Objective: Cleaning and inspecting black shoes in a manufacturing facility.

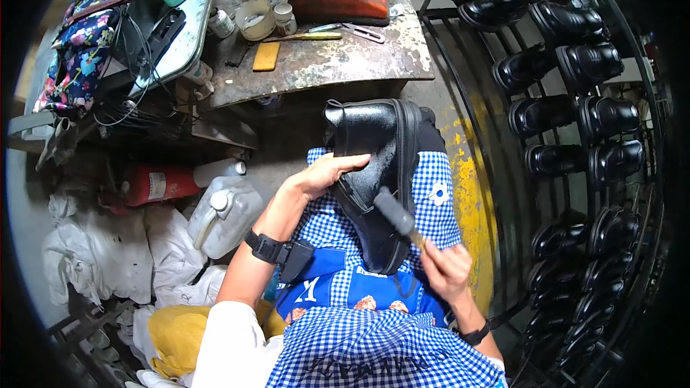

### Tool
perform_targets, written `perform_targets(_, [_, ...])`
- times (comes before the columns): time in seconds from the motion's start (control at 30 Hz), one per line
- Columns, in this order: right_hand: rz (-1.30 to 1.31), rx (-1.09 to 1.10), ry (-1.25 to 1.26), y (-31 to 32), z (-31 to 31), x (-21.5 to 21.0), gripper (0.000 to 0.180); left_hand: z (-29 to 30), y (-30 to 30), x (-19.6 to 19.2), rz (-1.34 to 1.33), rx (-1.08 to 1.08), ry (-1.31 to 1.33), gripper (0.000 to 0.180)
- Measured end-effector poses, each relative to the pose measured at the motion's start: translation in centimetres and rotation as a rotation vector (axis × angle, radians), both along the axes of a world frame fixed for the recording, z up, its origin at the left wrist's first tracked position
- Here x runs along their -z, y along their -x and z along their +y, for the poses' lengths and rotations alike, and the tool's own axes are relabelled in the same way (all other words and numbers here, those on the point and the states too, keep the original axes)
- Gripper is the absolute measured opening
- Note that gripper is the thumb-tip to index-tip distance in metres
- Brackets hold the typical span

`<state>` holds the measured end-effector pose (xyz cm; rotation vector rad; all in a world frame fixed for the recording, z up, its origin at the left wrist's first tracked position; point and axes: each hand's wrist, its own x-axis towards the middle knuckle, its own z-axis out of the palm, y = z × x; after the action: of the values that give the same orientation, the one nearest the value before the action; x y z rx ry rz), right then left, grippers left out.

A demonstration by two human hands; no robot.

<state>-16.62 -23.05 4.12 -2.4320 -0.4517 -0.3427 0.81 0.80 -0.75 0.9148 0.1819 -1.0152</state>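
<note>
A shiny black boot [370,147] lies across my lap, with its wide shaft opening toward the bench and a zip running down its right side. My left hand [327,174] grips the boot at its left edge, thumb stretched over the leather and the other fingers mostly hidden behind it. In my right hand [447,267] is a small brush [394,211] with a dark grey head and a short, light handle. The brush head lies over the lower part of the boot beside the zip; I cannot tell whether it touches.
Ahead stands a worn bench [316,65] with jars, a yellow block [266,57], a cutter [364,33] and an orange machine [338,3]. A rack of black shoes [550,115] lines the right. Left are a plastic jug [224,215], a red container [158,185] and white sacks.
</note>
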Motion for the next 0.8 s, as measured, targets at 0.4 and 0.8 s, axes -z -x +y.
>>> perform_targets(0.4, [-0.051,0.073,-0.012,-1.5,1.5,0.5,0.023,0.0,-0.4,-0.6,0.023,0.025,-0.051,0.029])
perform_targets(0.8, [-0.056,0.386,-0.363,-4.4,-0.9,0.8,0.026,-0.4,0.2,-1.2,-0.007,-0.013,-0.075,0.034])
